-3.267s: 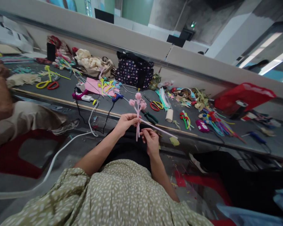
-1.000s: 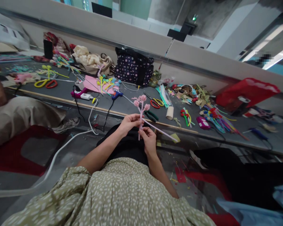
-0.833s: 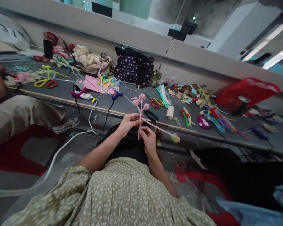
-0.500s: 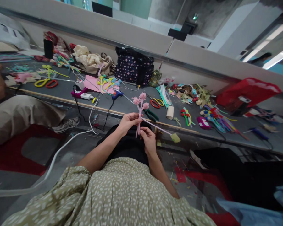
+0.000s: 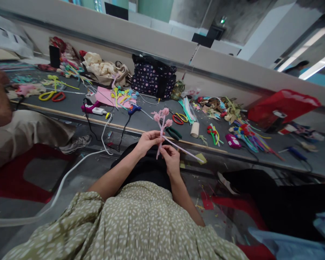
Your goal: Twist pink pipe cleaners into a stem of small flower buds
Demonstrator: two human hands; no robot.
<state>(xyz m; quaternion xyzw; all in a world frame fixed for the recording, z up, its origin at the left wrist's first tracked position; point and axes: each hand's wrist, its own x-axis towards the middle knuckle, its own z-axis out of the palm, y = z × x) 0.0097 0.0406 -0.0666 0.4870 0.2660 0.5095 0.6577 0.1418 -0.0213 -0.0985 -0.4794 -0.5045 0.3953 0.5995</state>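
Pink flower sprig (image 5: pixel 162 127) held at its stems in the left hand

It stands nearly upright, leaning a little, in front of the person's lap by the near edge of the worktop (image 5: pixel 141 122), three tufted heads at the top. The left hand (image 5: pixel 148 142) has its fingers pinching the gathered stems just below the heads. The right hand (image 5: pixel 171 159) sits lower, thumb and forefinger drawn together at the lower stems; whether they actually pinch a stem is too small to tell. From the stems a long pink strand (image 5: pixel 184 149) slants away past the right hand, its free tip overlapping a yellow-green scrap (image 5: pixel 202 159) in the view.

For good handling, the left pinch should sit close to where the strand leaves the stems, firm enough that the bundle cannot roll. Small, even pressure from the right fingers would suit better than a tug, since fuzzy, wire-like stems probably bend easily and hold a kink. The loose strand is best given room beside the right wrist, where it could snag. Pressure belongs on the stems, not the heads, which look easily crushed.
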